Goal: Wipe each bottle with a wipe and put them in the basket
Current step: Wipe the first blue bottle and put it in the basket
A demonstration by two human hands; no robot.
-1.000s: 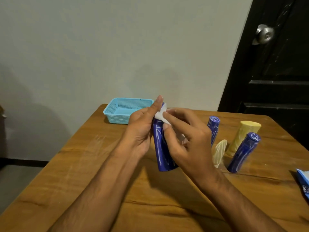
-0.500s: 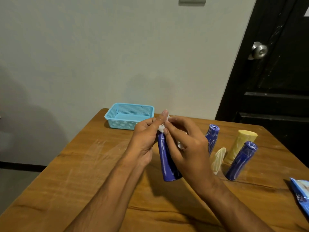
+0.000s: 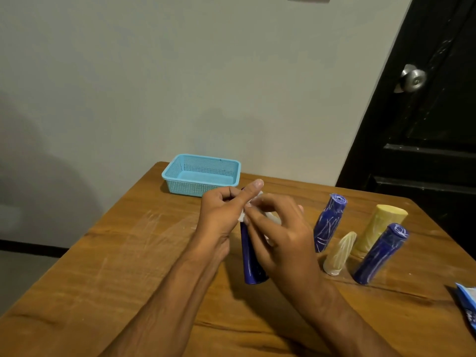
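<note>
A dark blue bottle (image 3: 250, 258) stands upright at the middle of the wooden table (image 3: 128, 266). My left hand (image 3: 222, 215) grips its top, thumb raised. My right hand (image 3: 279, 238) presses a white wipe (image 3: 268, 216) against the bottle's upper part, fingers curled round the wipe. To the right stand two more blue bottles (image 3: 328, 222) (image 3: 380, 253), a yellow bottle (image 3: 378, 228) and a small cream bottle (image 3: 338, 253). The light blue basket (image 3: 177, 167) sits at the table's far left with nothing in it.
A blue wipe packet (image 3: 467, 305) lies at the table's right edge. A black door with a metal knob (image 3: 412, 78) stands behind on the right. A grey wall runs behind the table.
Both hands have slid a little lower on the bottle's top while rubbing the wipe. The camera has tilted upward, so everything sits lower in the picture.
</note>
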